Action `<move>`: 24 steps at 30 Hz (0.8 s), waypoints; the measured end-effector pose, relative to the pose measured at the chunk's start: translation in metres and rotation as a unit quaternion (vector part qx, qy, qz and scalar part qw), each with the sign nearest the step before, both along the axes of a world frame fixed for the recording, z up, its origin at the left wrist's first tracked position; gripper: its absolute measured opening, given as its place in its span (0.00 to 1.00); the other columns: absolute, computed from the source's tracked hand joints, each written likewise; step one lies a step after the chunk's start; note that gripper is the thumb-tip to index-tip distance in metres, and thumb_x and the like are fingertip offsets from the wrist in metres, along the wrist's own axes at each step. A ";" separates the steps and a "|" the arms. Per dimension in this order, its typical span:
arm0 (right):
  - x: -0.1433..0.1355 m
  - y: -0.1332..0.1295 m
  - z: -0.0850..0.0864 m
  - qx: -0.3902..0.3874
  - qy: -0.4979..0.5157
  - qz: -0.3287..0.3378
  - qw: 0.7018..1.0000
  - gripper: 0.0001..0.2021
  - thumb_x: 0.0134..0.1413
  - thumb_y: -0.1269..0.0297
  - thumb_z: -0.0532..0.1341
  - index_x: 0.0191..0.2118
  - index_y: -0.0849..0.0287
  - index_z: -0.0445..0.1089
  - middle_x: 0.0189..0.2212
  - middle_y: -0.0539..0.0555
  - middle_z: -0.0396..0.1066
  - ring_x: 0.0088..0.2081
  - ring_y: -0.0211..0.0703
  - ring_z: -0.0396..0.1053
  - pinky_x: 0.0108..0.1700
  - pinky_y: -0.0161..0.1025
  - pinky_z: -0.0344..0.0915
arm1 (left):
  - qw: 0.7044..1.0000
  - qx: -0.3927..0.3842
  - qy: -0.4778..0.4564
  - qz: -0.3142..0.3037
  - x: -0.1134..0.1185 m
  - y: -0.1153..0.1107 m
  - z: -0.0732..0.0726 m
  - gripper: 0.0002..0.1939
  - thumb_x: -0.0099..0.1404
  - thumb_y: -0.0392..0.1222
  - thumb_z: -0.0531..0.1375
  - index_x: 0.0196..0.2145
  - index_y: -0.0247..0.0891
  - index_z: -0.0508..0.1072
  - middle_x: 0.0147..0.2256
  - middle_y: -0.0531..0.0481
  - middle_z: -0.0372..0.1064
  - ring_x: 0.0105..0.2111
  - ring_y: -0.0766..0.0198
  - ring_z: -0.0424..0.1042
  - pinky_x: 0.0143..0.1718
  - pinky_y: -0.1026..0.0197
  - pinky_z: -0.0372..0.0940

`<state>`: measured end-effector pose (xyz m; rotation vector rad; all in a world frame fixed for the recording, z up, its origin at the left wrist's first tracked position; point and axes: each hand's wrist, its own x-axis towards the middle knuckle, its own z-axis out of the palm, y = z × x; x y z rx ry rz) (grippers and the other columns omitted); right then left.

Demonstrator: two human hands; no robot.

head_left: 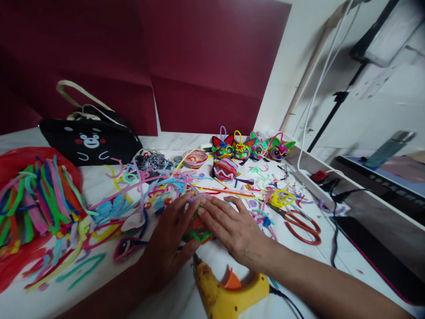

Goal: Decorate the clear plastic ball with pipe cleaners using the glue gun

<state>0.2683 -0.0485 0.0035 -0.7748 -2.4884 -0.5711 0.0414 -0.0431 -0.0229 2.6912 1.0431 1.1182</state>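
My left hand and my right hand meet over a small green and orange piece, seemingly of pipe cleaners. Fingers of both hands are stretched out, their tips together at its far side. The piece is mostly hidden beneath them, so its full shape does not show. Left thumb and forefinger are spread apart along its near left side; the right fingers lie flat across its top. Just in front of the hands lies a yellow hot glue gun with an orange trigger, its nozzle pointing towards the piece.
Orange-handled scissors lie to the right. Loose pipe cleaners are strewn across the white table, with a red bag of them at left. Behind stand several finished cat-eared masks, a black bag and a power strip.
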 end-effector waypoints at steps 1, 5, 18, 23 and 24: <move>0.000 0.000 0.000 0.000 0.001 -0.001 1.000 0.20 0.72 0.71 0.45 0.63 0.70 0.60 0.65 0.62 0.62 0.65 0.56 0.56 0.58 0.57 0.57 | 1.000 -0.001 0.001 0.001 0.000 0.000 0.000 0.30 0.76 0.50 0.44 0.71 0.46 0.40 0.69 0.43 0.43 0.68 0.48 0.46 0.66 0.44 0.48; -0.001 -0.001 0.001 0.002 0.004 0.000 1.000 0.20 0.71 0.72 0.45 0.63 0.70 0.61 0.64 0.63 0.63 0.65 0.57 0.57 0.58 0.57 0.56 | 1.000 -0.004 0.010 0.001 -0.001 0.000 -0.001 0.30 0.76 0.50 0.44 0.71 0.45 0.41 0.69 0.42 0.42 0.68 0.48 0.46 0.67 0.44 0.47; -0.001 0.000 -0.002 0.005 0.010 0.002 1.000 0.20 0.72 0.71 0.44 0.63 0.70 0.61 0.63 0.61 0.64 0.65 0.56 0.56 0.57 0.58 0.55 | 1.000 -0.006 0.010 0.003 -0.001 0.000 0.000 0.30 0.76 0.51 0.44 0.71 0.45 0.42 0.69 0.43 0.43 0.68 0.49 0.46 0.67 0.46 0.47; -0.001 0.000 -0.001 0.002 0.008 0.004 1.000 0.20 0.72 0.71 0.44 0.63 0.70 0.60 0.64 0.62 0.63 0.64 0.56 0.57 0.57 0.58 0.55 | 1.000 -0.004 0.001 0.006 0.000 -0.001 0.000 0.30 0.76 0.51 0.44 0.71 0.46 0.41 0.69 0.43 0.44 0.68 0.49 0.47 0.67 0.44 0.48; -0.001 0.000 -0.001 0.002 0.008 0.004 1.000 0.20 0.73 0.70 0.43 0.63 0.70 0.60 0.64 0.62 0.63 0.64 0.56 0.57 0.57 0.58 0.55 | 1.000 -0.005 -0.003 0.006 0.001 -0.001 0.000 0.31 0.76 0.51 0.44 0.71 0.46 0.41 0.69 0.42 0.45 0.68 0.49 0.48 0.67 0.44 0.48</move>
